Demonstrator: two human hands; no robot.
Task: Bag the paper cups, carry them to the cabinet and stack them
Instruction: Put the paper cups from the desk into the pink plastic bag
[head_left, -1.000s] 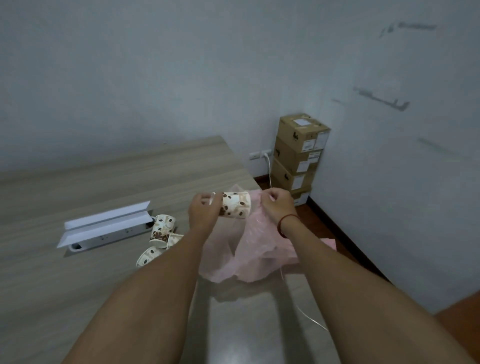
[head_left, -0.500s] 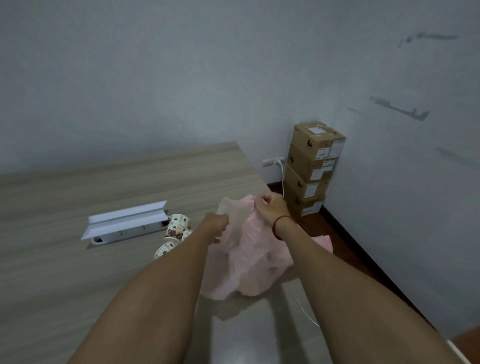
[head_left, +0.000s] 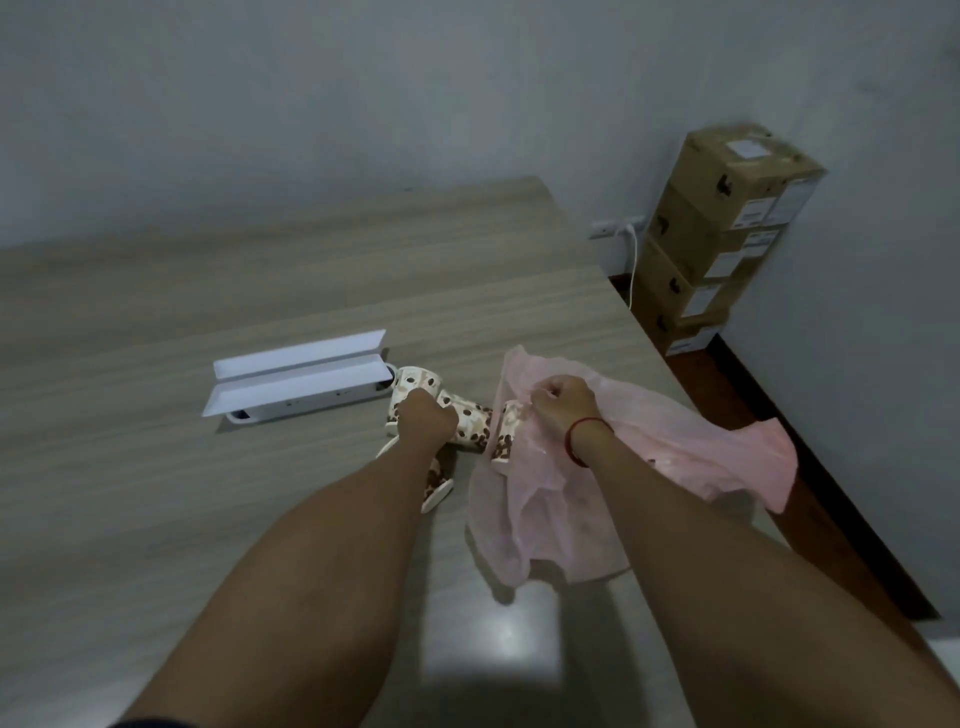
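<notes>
Left hand: the left hand (head_left: 423, 423) sat at centre frame, fingers curled down around one of the loose paper cups (head_left: 470, 428). How firm the grip was could not be judged.
Right hand: the right hand (head_left: 558, 402), with a red cord (head_left: 582, 436) at the wrist, pinched the rim of the pink plastic bag (head_left: 675, 457) and held its mouth up, right of centre.
Cups: the patterned cups lay on their sides in a cluster on the wooden table (head_left: 208, 519), just beside the white socket box (head_left: 296, 384) with its flaps open.
Bagged cup: one cup (head_left: 506, 436) showed dimly through the pink film at the bag's left edge.
Change: a second earlier the left hand held a cup at the bag's mouth. It had since let that cup go and come back to the cluster.
Meaning: one cup apparently went in, so bagging was under way with several cups left. Carrying and stacking had not begun.
Background: stacked cardboard boxes (head_left: 727, 234) stood at upper right.
</notes>
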